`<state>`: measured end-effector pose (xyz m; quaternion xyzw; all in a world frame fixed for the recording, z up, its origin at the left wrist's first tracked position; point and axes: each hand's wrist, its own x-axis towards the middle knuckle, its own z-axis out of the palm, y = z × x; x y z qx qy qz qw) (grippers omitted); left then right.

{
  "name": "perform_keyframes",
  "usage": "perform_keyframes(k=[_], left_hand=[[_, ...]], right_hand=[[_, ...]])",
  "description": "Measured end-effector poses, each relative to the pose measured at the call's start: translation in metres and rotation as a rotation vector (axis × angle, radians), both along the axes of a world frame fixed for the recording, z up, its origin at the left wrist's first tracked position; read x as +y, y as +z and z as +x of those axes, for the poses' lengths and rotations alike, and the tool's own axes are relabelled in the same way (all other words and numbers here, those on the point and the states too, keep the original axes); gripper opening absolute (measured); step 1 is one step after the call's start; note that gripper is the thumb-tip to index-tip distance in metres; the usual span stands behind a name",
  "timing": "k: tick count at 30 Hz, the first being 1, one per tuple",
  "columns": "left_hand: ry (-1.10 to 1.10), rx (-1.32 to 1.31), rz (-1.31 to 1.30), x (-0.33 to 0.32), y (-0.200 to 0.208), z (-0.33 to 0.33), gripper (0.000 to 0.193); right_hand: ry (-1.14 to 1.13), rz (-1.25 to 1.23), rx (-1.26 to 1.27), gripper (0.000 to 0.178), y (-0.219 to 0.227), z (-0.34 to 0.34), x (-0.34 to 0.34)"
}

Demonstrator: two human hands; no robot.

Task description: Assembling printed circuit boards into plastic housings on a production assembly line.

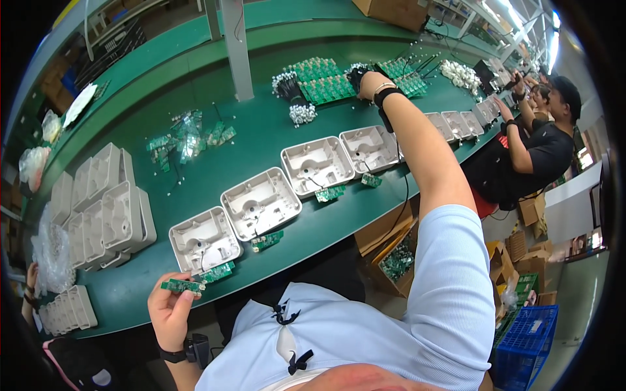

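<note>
My left hand [171, 311] pinches a small green circuit board [180, 285] between thumb and fingers at the table's front edge, beside the nearest white plastic housing [205, 240]. My right hand [373, 85] reaches far across the table to a bundle of black cables [355, 72] with white ends; its fingers are mostly hidden there, so their grip does not show. Green circuit board panels [319, 81] lie left of that hand, next to another cable bundle [297, 98]. Along the front edge stand more open housings [261, 203], with small green boards [267, 241] beside several of them.
Stacked white housings [111, 202] stand at the left. Bagged boards [190, 137] lie mid-table near a grey post [236, 52]. White small parts [460, 75] are heaped far right. A co-worker in black [538, 143] is at the right, above a blue crate [527, 345] and cardboard boxes [398, 260].
</note>
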<state>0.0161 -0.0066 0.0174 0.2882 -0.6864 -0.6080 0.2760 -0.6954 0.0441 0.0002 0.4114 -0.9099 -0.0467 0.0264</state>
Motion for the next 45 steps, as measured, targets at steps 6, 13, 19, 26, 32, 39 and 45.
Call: perform_keyframes(k=[6, 13, 19, 26, 32, 39, 45], left_hand=[[0.0, -0.037, -0.01, -0.004, 0.0, 0.001, 0.027], [-0.021, -0.033, 0.008, -0.007, -0.003, -0.001, 0.027], [-0.082, 0.027, 0.046, -0.007, 0.002, -0.024, 0.024], [-0.27, 0.096, -0.224, 0.0, 0.018, -0.051, 0.017], [-0.266, 0.253, -0.162, 0.002, 0.013, -0.078, 0.018], [-0.334, 0.079, 0.026, 0.021, 0.012, -0.058, 0.021], [-0.243, 0.271, 0.271, 0.03, 0.0, -0.052, 0.024]], right_hand=[[-0.092, -0.06, 0.009, 0.029, -0.002, 0.017, -0.003], [-0.267, -0.32, -0.393, 0.023, 0.025, 0.013, 0.015], [-0.236, -0.54, -0.558, 0.02, 0.068, 0.047, 0.057], [0.485, -0.364, -0.645, 0.013, 0.145, 0.245, 0.084], [0.809, -0.313, -0.42, 0.009, 0.143, 0.371, 0.107], [0.848, -0.292, -0.587, 0.013, 0.131, 0.401, 0.104], [0.319, -0.865, -1.85, 0.017, 0.067, 0.418, 0.097]])
